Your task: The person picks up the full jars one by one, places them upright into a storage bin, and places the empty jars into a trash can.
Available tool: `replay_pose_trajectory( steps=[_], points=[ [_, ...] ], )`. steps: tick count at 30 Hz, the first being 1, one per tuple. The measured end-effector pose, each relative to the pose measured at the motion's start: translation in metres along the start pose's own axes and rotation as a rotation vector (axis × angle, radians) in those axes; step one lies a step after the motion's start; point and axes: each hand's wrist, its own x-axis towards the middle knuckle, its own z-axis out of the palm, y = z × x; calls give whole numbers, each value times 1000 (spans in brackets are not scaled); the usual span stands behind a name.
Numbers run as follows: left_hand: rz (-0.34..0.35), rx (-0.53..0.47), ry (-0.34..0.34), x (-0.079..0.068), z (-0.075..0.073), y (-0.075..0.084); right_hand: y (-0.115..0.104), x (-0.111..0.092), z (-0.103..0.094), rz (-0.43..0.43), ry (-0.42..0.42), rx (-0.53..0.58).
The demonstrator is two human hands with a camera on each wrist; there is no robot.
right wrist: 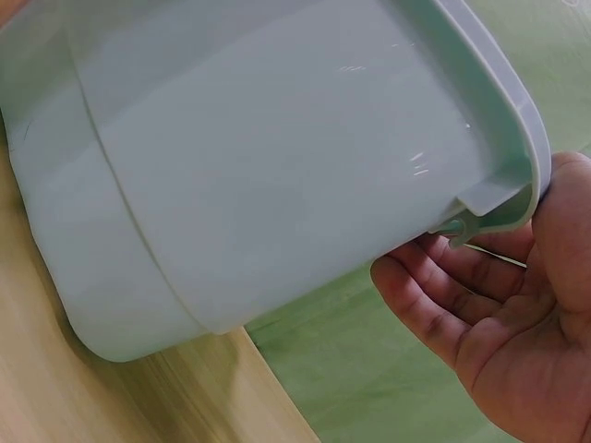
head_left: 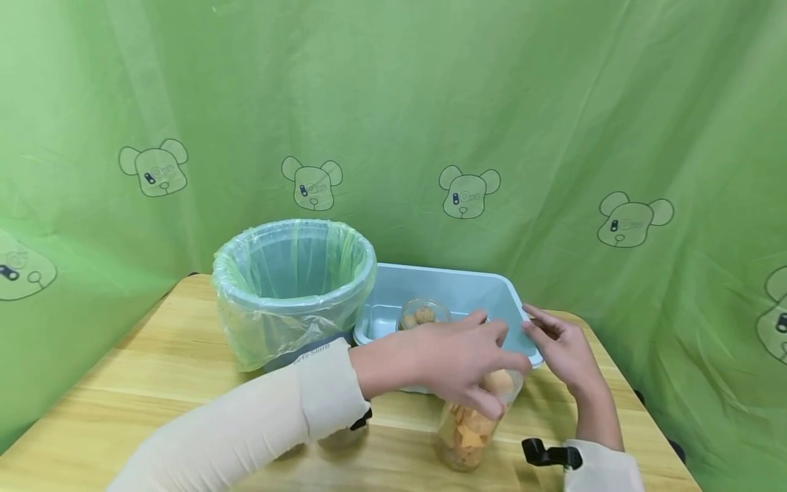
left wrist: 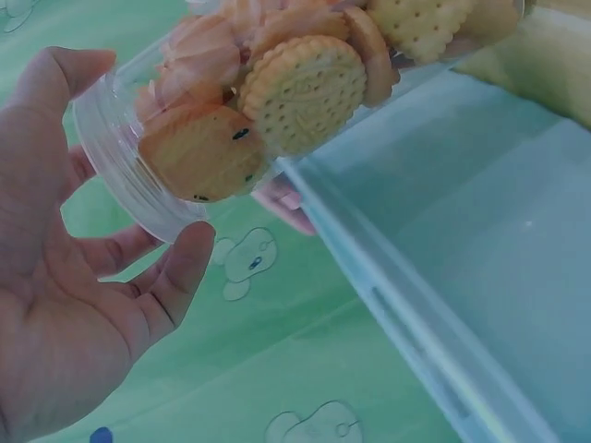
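My left hand (head_left: 461,362) spans the top of a clear cookie jar (head_left: 467,437), which stands on the table before the light blue bin (head_left: 443,277). In the left wrist view, thumb and fingertips grip either side of the jar's ridged clear end; round crackers and orange-toned cookies (left wrist: 300,97) fill it. With my right hand (head_left: 568,352) I hold the bin's right rim. The right wrist view puts the fingers beneath the rim (right wrist: 503,101) near its corner, with the thumb side against the outer edge. Inside the bin sits a round clear container (head_left: 424,313) of brown balls.
A round waste basket (head_left: 295,301) with a green plastic liner stands left of the bin. Below my left forearm, part of another clear container (head_left: 344,437) shows on the wooden table (head_left: 154,383). Green cloth (head_left: 393,102) hangs close behind and at both sides.
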Motion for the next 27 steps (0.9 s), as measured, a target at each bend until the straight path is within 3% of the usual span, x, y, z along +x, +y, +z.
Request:
replay_pose_trajectory(
  steps=[8,13,19,27],
  points=[
    [-40,-44,-15,-4,-33,-3,0,-1,-1,-9,-15,2],
    [-7,-25,35,-5,-54,-9,0,-2,-2,-15,2,-23],
    [-26,-73,65,-9,-82,-18,-1,-1,0,-7,19,-5],
    [-29,-45,119,-10,-111,-34,-3,0,-1,8,-16,-11]
  ],
)
